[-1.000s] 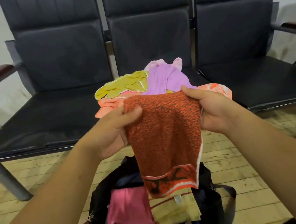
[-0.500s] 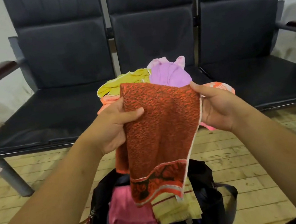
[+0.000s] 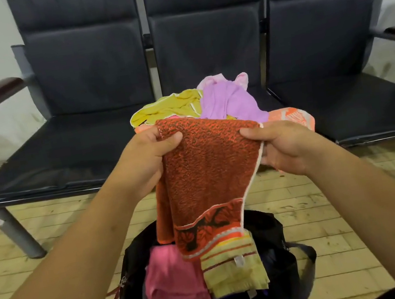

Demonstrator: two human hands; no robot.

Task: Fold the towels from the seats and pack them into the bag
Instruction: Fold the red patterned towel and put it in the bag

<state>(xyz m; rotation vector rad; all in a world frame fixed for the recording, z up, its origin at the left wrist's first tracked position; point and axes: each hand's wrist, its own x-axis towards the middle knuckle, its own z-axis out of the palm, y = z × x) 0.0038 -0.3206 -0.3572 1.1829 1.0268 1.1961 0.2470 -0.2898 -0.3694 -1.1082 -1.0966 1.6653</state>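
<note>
Above the open black bag (image 3: 268, 226) on the floor, both hands hold an orange-red towel (image 3: 208, 173) by its top edge: the left hand (image 3: 146, 157) clamped on one corner, the right hand (image 3: 281, 146) pinching the other, the two held apart. The cloth hangs doubled, its patterned hem brushing near the bag's mouth. Folding looks to be the step in hand; the next move probably calls for one more fold, then lowering it beside the pink towel (image 3: 173, 280) and yellow-green towel (image 3: 233, 267) already packed. More towels wait heaped at the front edge of the middle seat (image 3: 269, 101): yellow (image 3: 166, 107), lilac (image 3: 227, 100), peach (image 3: 292, 116). Both outer seats sit bare, and open floor rings the bag.
</note>
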